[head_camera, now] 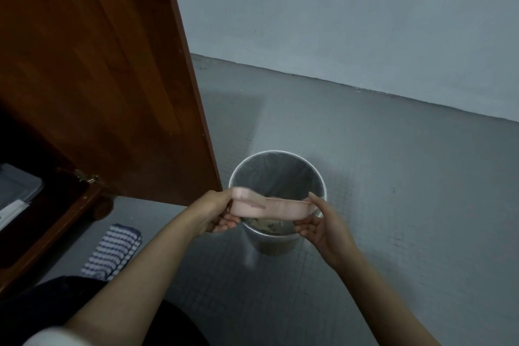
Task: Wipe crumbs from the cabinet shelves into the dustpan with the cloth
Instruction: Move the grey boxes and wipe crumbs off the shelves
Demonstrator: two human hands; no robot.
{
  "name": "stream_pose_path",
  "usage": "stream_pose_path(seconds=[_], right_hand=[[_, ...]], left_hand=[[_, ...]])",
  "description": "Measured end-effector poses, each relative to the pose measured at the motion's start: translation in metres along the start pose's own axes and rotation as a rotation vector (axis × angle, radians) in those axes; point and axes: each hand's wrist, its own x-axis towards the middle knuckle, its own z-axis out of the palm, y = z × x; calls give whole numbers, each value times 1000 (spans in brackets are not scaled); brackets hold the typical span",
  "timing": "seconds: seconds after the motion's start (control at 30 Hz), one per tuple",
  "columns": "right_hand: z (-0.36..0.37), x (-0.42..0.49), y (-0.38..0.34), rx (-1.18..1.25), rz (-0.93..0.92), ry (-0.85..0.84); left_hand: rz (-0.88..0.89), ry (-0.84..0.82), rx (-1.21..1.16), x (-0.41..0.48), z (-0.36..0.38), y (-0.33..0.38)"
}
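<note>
I hold a pale pink dustpan over a metal waste bin lined with a clear bag. My left hand grips the dustpan's left end. Fingers of my right hand pinch its right end. The dustpan is blurred and tilted over the bin's near rim. Brownish scraps lie in the bottom of the bin. The blue and white checked cloth lies folded on the floor at the left, beside the cabinet, apart from both hands.
An open wooden cabinet door stands at the left, its edge close to the bin. The cabinet's base and a grey lidded box inside show at far left. Grey tiled floor runs to a pale wall.
</note>
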Motion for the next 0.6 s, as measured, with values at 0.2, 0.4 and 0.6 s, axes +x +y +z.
stream_pose_path(seconds=[0.2, 0.4, 0.6], right_hand=[[17, -17, -6, -113, -158, -83], [71, -48, -11, -182, -207, -361], [170, -70, -11, -253, -184, -655]], left_hand=[[216, 70, -27, -33, -21, 14], [274, 158, -90, -94, -81, -4], [309, 376, -328, -157, -162, -49]])
